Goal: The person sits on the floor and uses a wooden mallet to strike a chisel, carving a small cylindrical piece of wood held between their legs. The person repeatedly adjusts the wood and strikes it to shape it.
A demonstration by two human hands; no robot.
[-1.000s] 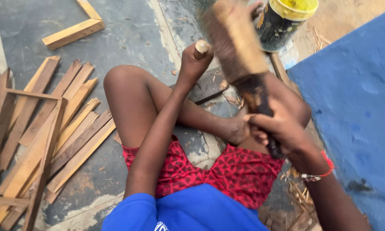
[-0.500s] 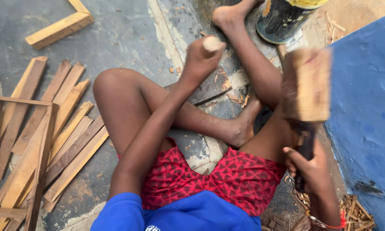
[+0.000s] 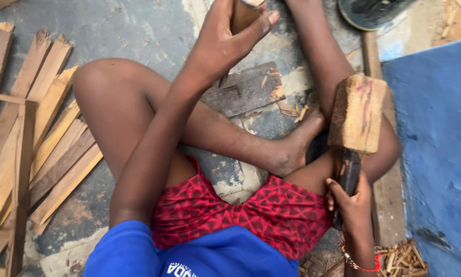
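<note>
Concrete floor [image 3: 138, 31], grey and chipped, person seated cross-legged on it, blue wall or board [image 3: 435, 154] along the right side.

Left hand [image 3: 225, 41] is wrapped around a short wooden stick [image 3: 243, 14], held roughly upright near the top edge of view; its lower end is hidden behind the hand, so I can't tell whether it touches the floor or the dark flat board [image 3: 248, 90] lying just below it.

Right hand [image 3: 351, 202] is closed on the dark handle of a wooden mallet [image 3: 357, 113]. Mallet head sits low, over the right knee, well apart from the stick, so no strike is landing at this instant.

Progress, as a judgement: a good stack of split wooden slats [image 3: 46, 133] lies to the left of the legs, looks like finished output. Thin offcuts and splinters [image 3: 402, 259] are piled by the right hip, more chips scattered round the flat board. Stick in hand looks whole at the visible top, so this piece reads as not yet split. A round dark container [image 3: 369, 10] stands at the top right, contents not visible.
</note>
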